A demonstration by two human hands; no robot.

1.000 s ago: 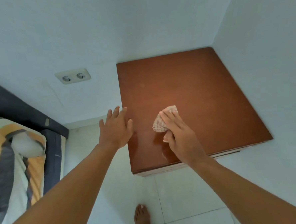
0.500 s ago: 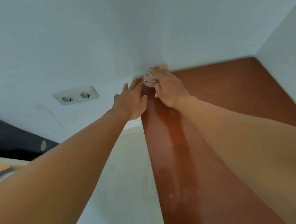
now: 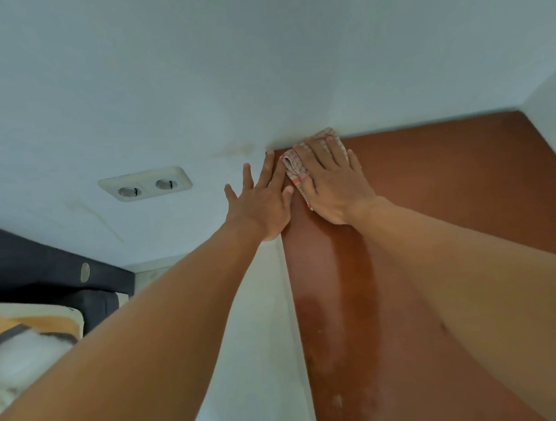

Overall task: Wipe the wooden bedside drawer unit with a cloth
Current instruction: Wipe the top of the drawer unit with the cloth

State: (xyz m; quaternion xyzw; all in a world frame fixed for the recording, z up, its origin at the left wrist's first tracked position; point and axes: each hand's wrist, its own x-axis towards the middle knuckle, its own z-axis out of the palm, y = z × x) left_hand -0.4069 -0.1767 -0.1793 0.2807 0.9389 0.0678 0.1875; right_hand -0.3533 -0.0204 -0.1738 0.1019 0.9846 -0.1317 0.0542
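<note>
The reddish-brown top of the wooden drawer unit (image 3: 447, 180) fills the right half of the head view, set into a white corner. A pale checked cloth (image 3: 295, 165) lies flat on its far left corner against the back wall. My right hand (image 3: 333, 181) presses down on the cloth with fingers spread. My left hand (image 3: 263, 201) rests open on the unit's left edge, fingers pointing at the wall, just beside the cloth. A damp streak runs down the top under my right forearm.
A white double socket (image 3: 145, 184) is on the back wall to the left. A dark headboard (image 3: 29, 267) and a striped pillow (image 3: 24, 336) are at the lower left. White floor (image 3: 255, 342) lies left of the unit; a white wall (image 3: 551, 118) bounds its right side.
My right hand slid the cloth from the front middle of the top up to the far left corner. My left hand followed along the left edge. The camera moved closer and lower.
</note>
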